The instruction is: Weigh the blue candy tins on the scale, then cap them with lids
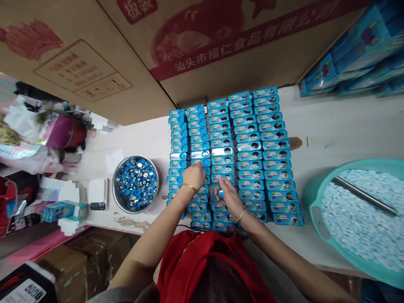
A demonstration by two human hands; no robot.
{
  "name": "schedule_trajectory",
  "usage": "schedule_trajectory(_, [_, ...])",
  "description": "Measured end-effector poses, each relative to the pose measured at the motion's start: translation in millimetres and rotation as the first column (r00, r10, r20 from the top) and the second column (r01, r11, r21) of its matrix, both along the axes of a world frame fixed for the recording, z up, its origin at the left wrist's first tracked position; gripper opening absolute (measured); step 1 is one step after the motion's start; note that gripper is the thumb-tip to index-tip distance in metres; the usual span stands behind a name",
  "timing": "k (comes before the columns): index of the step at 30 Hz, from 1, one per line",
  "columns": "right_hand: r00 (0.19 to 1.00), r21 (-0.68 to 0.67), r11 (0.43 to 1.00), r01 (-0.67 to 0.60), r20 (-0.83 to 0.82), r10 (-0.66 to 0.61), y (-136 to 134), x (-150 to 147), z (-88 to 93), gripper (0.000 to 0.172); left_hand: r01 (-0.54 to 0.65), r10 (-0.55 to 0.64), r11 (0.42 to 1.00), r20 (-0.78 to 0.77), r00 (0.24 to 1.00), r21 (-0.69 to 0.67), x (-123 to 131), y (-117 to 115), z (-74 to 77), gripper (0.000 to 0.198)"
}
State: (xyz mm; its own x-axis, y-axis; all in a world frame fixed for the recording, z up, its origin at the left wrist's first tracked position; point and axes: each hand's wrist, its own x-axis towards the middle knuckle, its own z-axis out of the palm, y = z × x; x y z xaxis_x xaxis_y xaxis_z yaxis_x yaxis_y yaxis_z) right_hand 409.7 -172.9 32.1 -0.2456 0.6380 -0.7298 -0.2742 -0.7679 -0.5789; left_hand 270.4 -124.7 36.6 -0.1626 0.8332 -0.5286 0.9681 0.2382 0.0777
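Small blue tins (pixel 248 155) stand upright in several columns on the table, with a round opening at the right end of each top. Blue round caps cover the openings in the leftmost column (pixel 179 148) and in the far part of the second. My left hand (pixel 193 176) is closed with its fingertips down on a tin in the second column; what lies under them is hidden. Over the third column, my right hand (pixel 229 197) is curled around blue caps (pixel 221 193). A steel bowl (pixel 114 185) of loose blue-and-silver caps sits to the left.
At the right stands a turquoise tub (pixel 311 191) full of small pale pieces, a metal tube (pixel 366 195) lying in it. Large cardboard boxes (pixel 142 97) wall off the back. A white scale-like device (pixel 98 193) is left of the bowl. More blue packages (pixel 353 54) are stacked back right.
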Motion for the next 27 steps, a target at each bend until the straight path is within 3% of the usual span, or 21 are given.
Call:
schedule_trajectory(10, [0.990, 0.026, 0.998, -0.049, -0.129, 0.052, 3.3, 11.3, -0.1, 0.041, -0.070, 0.065, 0.974, -0.031, 0.997, -0.214, -7.6, 28.6, -9.4, 0.033])
schedule_trajectory(14, [0.978, -0.045, 0.994, -0.096, -0.188, 0.085, 3.0, 9.0, 3.7, 0.044, -0.108, 0.100, 0.974, -0.049, 0.994, -0.200, -9.2, 32.4, -9.0, 0.038])
schedule_trajectory(17, [0.972, -0.109, 0.988, -0.114, -0.220, 0.088, 0.3, 8.2, 5.6, 0.047, -0.097, 0.095, 0.987, -0.020, 0.995, -0.127, -5.1, 13.3, 0.8, 0.036])
schedule_trajectory(19, [0.971, -0.126, 0.985, -0.117, -0.222, 0.087, -3.3, 8.1, 5.9, 0.047, -0.072, 0.076, 0.997, 0.149, 0.986, -0.031, -1.5, -9.4, 8.5, 0.033])
schedule_trajectory(21, [0.972, -0.131, 0.985, -0.116, -0.221, 0.085, -8.2, 7.0, 5.7, 0.047, -0.053, 0.013, 0.995, 0.426, 0.905, 0.082, 2.3, -34.8, 14.0, 0.028])
schedule_trajectory(23, [0.973, -0.123, 0.985, -0.119, -0.214, 0.091, -13.9, 4.1, 5.7, 0.047, -0.064, -0.048, 0.984, 0.601, 0.798, 0.164, 5.6, -55.9, 16.2, 0.021])
schedule_trajectory(25, [0.975, -0.105, 0.986, -0.126, -0.194, 0.104, -19.7, 0.1, 6.4, 0.048, -0.094, -0.025, 0.981, 0.587, 0.810, 0.172, 7.7, -66.8, 15.5, 0.010])
schedule_trajectory(27, [0.981, -0.083, 0.988, -0.128, -0.154, 0.114, -24.6, -3.1, 8.1, 0.050, -0.135, 0.070, 0.984, 0.439, 0.896, 0.118, 7.5, -65.6, 13.2, 0.011])
